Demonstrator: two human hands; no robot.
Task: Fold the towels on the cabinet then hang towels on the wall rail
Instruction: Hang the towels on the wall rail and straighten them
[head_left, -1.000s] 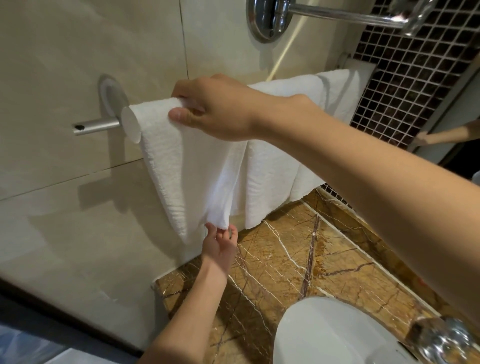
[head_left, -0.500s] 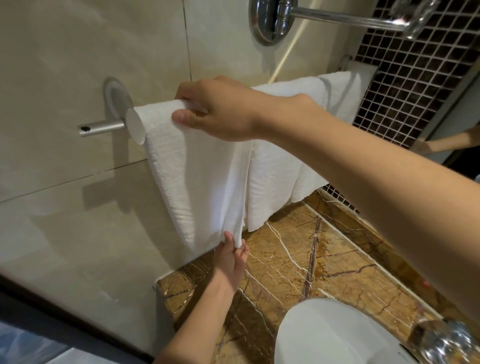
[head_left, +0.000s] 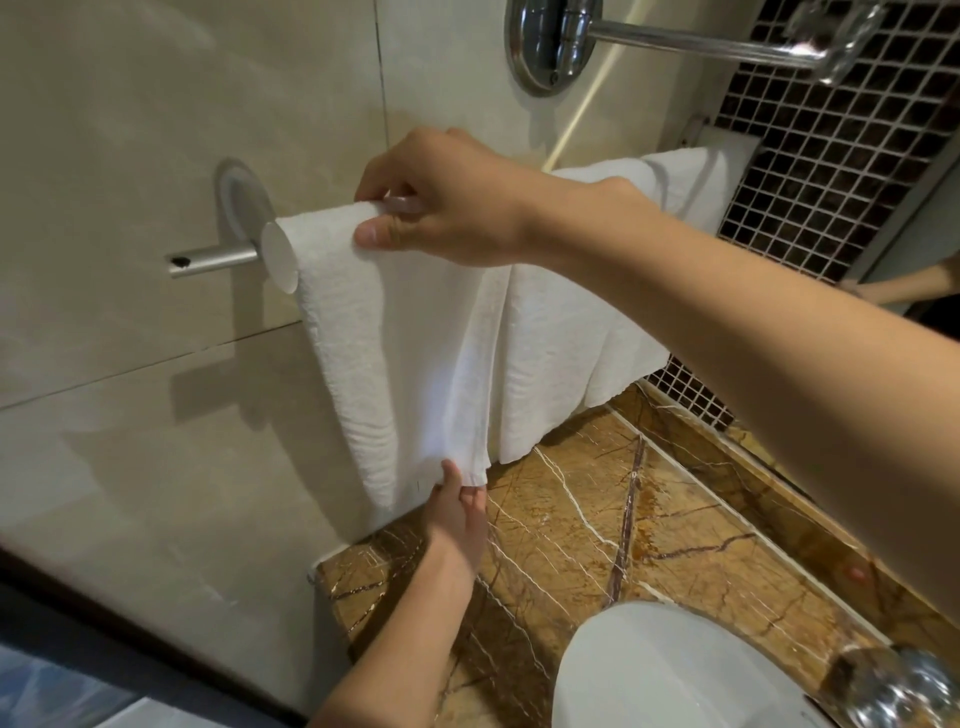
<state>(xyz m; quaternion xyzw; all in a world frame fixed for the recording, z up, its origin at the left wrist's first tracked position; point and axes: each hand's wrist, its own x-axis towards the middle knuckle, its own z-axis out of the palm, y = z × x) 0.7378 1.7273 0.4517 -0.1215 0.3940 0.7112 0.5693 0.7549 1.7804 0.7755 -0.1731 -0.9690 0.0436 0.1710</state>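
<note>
Towel drapes rail; right grip pinches top fold, left grip bottom hem.

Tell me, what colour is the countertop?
The countertop is brown marble with white and dark veins; the head view shows it best.

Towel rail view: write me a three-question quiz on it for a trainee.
1. True or false: the right hand grips the near towel where it drapes over the rail.
2. The left hand pinches that towel's: A) lower edge, B) top fold, C) middle.
3. Fill in: ___ towels hang on the rail.
Key: 1 true; 2 A; 3 two.
</note>
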